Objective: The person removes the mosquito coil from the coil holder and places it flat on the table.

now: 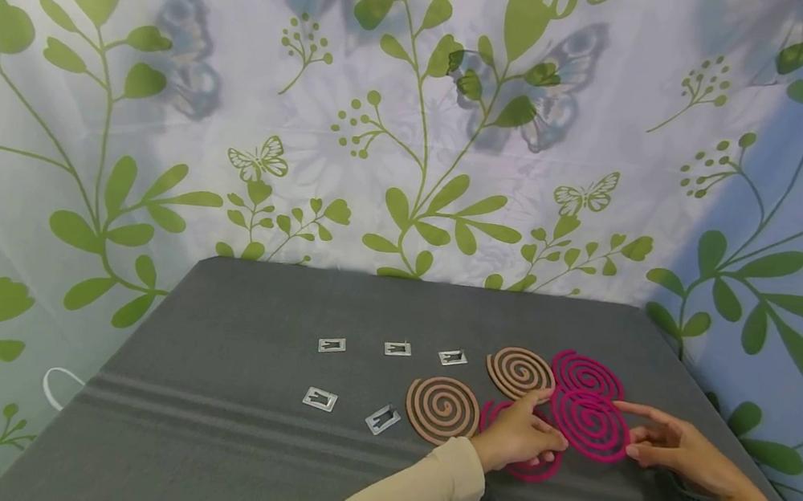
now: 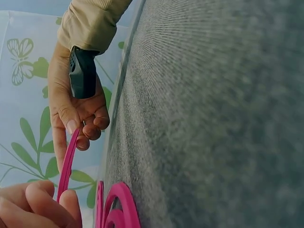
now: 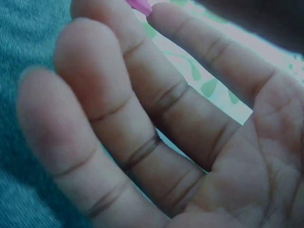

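A pink mosquito coil [image 1: 591, 424] is raised above the grey table, held by its edges between both hands. My left hand [image 1: 518, 433] grips its left edge, index finger and thumb apart along the rim. At the opposite edge my right hand [image 1: 679, 455] pinches it with thumb and index finger. The left wrist view shows the raised coil [image 2: 69, 164] edge-on. Only a pink tip [image 3: 141, 5] of it appears in the right wrist view, at the right fingertips. Another pink coil [image 1: 532, 474] lies partly hidden beneath the left hand.
A third pink coil [image 1: 590, 365] lies behind the raised one. Two brown coils, one nearer [image 1: 442, 410] and one farther [image 1: 520, 372], lie left of it. Several small metal coil stands [image 1: 320, 399] are spread farther left on the table. A patterned curtain [image 1: 414, 123] hangs behind.
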{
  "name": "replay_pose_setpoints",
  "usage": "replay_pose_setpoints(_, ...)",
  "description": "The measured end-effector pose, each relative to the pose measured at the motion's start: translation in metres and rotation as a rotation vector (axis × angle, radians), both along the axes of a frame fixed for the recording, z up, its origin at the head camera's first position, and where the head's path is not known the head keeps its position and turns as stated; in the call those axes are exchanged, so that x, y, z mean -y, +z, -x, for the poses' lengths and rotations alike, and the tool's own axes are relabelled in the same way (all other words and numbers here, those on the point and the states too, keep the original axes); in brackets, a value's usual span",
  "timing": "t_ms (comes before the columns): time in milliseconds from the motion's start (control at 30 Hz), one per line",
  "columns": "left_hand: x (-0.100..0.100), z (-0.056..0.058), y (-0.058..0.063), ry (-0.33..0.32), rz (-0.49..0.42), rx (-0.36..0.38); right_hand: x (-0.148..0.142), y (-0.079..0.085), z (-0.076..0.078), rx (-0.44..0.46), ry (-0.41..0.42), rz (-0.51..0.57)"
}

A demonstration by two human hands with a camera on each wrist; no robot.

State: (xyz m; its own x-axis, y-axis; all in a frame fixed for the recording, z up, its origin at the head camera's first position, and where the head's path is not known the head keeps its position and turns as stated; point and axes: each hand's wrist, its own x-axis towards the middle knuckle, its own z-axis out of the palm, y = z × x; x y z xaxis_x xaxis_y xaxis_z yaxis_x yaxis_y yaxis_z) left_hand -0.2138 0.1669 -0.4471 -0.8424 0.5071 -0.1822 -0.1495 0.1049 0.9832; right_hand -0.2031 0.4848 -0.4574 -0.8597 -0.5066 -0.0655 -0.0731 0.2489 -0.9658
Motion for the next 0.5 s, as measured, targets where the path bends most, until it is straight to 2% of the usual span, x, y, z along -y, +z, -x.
replay_pose_setpoints(167, -0.007, 0.0, 0.0, 0.006, 0.016, 0.022, -0.007, -0.001, -0.002, 0.006, -0.021, -0.015)
replay_pose_setpoints(333, -0.01, 0.0, -0.001, -0.03, 0.0, 0.052, -0.01, -0.003, -0.004, 0.003, -0.021, -0.026)
replay_pose_setpoints(500, -0.01, 0.001, -0.002, -0.074, -0.003, 0.075, -0.012, -0.006, -0.004, -0.048, -0.026, -0.055)
